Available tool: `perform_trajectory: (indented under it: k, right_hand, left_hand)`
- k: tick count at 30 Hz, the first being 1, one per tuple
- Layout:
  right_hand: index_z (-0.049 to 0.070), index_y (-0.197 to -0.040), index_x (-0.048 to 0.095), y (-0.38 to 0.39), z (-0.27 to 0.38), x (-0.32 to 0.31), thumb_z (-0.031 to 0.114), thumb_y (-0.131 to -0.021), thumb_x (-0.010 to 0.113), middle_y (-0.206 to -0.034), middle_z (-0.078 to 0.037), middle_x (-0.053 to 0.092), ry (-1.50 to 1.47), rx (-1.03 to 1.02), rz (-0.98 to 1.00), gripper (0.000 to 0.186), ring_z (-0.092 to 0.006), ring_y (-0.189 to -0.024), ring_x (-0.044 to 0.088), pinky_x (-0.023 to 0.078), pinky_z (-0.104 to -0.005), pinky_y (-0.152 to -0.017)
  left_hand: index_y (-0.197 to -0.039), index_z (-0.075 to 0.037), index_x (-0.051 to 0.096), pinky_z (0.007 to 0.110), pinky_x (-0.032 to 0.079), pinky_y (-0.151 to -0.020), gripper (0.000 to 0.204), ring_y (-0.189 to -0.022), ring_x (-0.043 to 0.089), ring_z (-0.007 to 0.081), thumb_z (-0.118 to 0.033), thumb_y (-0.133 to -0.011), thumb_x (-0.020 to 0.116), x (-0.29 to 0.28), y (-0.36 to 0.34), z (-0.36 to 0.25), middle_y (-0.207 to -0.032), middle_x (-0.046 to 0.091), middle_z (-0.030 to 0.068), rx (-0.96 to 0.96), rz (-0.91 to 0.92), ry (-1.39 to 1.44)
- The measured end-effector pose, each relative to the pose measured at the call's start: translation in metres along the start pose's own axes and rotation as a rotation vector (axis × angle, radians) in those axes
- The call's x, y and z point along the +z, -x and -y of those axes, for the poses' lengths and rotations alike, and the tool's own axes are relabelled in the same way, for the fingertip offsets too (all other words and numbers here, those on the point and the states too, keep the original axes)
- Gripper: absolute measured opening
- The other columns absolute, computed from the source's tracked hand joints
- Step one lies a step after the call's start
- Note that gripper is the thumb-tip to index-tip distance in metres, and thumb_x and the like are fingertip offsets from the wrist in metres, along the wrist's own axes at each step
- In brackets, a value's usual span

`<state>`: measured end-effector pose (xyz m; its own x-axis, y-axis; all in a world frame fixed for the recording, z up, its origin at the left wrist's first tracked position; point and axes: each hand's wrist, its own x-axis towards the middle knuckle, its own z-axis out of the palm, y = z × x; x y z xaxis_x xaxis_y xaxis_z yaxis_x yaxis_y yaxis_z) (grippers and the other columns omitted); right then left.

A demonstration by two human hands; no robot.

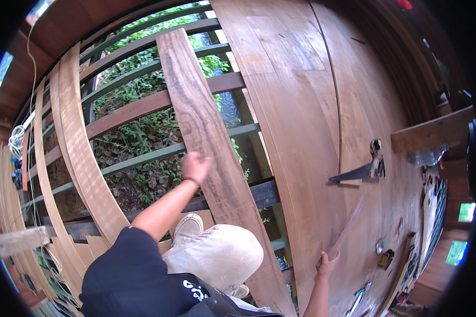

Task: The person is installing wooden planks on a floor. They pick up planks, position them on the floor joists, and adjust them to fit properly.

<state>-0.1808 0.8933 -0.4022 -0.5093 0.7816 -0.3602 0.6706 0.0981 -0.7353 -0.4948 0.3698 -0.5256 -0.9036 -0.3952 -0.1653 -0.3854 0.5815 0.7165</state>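
Observation:
My left hand [197, 168] is closed, held over the left edge of a dark-grained wooden plank [198, 108]; whether anything is in its fingers is hidden. That plank lies lengthwise across the joists, apart from the laid floorboards on the right. At the lower right my right hand [328, 264] is wrapped round the near end of a thin wooden strip [347, 228]. The strip points away from me above the boards and looks slightly smeared by motion. Beyond its far tip a handsaw [353, 174] lies on the floorboards [301, 153].
Green joists [143, 159] cross open gaps, with plants and rocky ground below. Loose boards [78, 127] rest on the joists at left. A coiled white cord [17, 138] hangs at far left. Several tools and a wooden block [386, 259] lie at right.

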Motion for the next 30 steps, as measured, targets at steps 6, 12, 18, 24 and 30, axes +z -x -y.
perform_trajectory:
  k: [6, 12, 18, 24, 30]
  right_hand:
    - [0.006, -0.154, 0.027, 0.053, 0.084, 0.052, 0.017, -0.066, 0.077, -0.136, -0.014, 0.048, -0.14, -0.036, 0.46, 0.101, -0.027, -0.122, 0.051, 0.041, -0.04, -0.104]
    - [0.007, -0.151, 0.036, 0.074, 0.11, 0.12, 0.021, -0.061, 0.075, -0.106, -0.007, 0.056, -0.227, 0.115, 0.846, 0.099, -0.0168, -0.094, 0.055, 0.046, -0.0295, -0.087]
    - [0.003, -0.153, 0.029, 0.09, 0.114, 0.167, 0.022, -0.066, 0.075, -0.121, -0.012, 0.056, -0.136, 0.158, 0.986, 0.099, -0.0212, -0.11, 0.056, 0.044, -0.034, -0.096]
    - [0.0, -0.152, 0.028, 0.081, 0.116, 0.192, 0.016, -0.069, 0.075, -0.132, -0.017, 0.054, -0.019, 0.069, 0.87, 0.097, -0.0258, -0.122, 0.054, 0.042, -0.0377, -0.104]
    - [0.002, -0.153, 0.03, 0.097, 0.124, 0.233, 0.019, -0.068, 0.075, -0.136, -0.018, 0.053, -0.154, 0.054, 0.891, 0.098, -0.026, -0.123, 0.053, 0.039, -0.0372, -0.106]
  left_hand:
    - [-0.128, -0.003, 0.055, 0.053, 0.048, -0.097, 0.048, -0.121, 0.058, 0.0309, -0.035, -0.095, 0.067, 0.003, 0.018, 0.033, -0.126, 0.064, 0.0142, -0.738, 0.46, 0.833]
    - [-0.12, -0.004, 0.056, 0.046, 0.057, -0.082, 0.026, -0.099, 0.068, 0.0262, -0.017, -0.099, 0.063, 0.017, 0.025, 0.05, -0.114, 0.068, 0.0114, -0.639, 0.401, 0.817]
    - [-0.118, -0.005, 0.055, 0.047, 0.059, -0.082, 0.022, -0.099, 0.068, 0.0248, -0.016, -0.1, 0.061, 0.009, 0.023, 0.052, -0.113, 0.067, 0.0101, -0.666, 0.417, 0.81]
    - [-0.12, -0.007, 0.053, 0.05, 0.057, -0.087, 0.023, -0.103, 0.067, 0.0245, -0.018, -0.101, 0.06, 0.008, 0.021, 0.064, -0.116, 0.066, 0.008, -0.655, 0.54, 0.845]
    - [-0.121, -0.007, 0.052, 0.05, 0.055, -0.089, 0.024, -0.106, 0.066, 0.025, -0.019, -0.101, 0.06, -0.003, 0.018, 0.06, -0.118, 0.066, 0.0087, -0.662, 0.588, 0.77]
